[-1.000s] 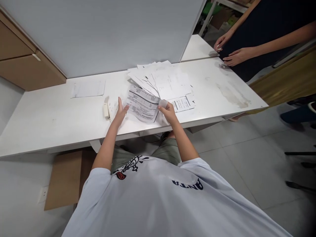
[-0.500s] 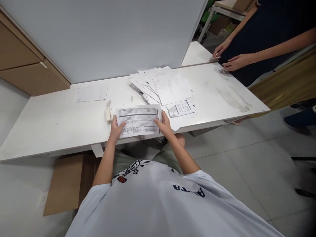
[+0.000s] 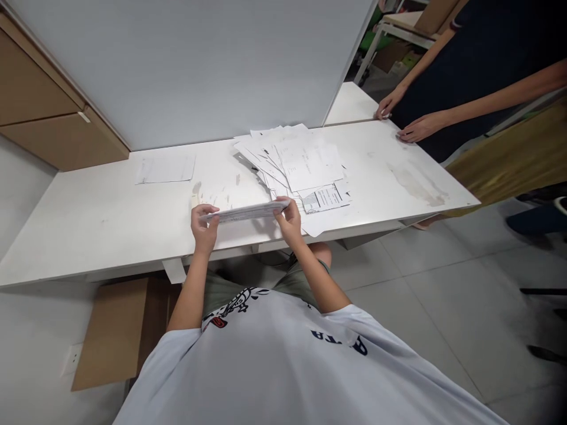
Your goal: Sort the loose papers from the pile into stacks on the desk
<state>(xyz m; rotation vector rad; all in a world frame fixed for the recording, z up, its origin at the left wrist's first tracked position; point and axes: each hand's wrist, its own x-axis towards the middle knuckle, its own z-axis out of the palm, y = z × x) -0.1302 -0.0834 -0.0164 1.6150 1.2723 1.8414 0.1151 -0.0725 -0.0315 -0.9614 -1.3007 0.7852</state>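
Both my hands grip a stack of printed paper (image 3: 248,212), tilted so that it shows nearly edge-on above the front of the white table. My left hand (image 3: 205,229) pinches its left end, thumb on the near side. At the right end my right hand (image 3: 289,223) is closed on it the same way. Just beyond the right hand lies a messy pile of loose papers (image 3: 310,162), some printed. A small pale block (image 3: 195,200) sits behind my left hand, partly hidden by it.
Further left on the white table (image 3: 101,224) rests a flat paper sheet (image 3: 166,169). A grey panel (image 3: 212,65) rises along the back edge. Cardboard boxes (image 3: 53,141) stand at the left, another box (image 3: 108,330) below. At the far right, another person's hands (image 3: 420,127) touch the table.
My hands have tipped the paper stack from face-up to nearly edge-on, raising it slightly. The other person's hands have shifted a little.
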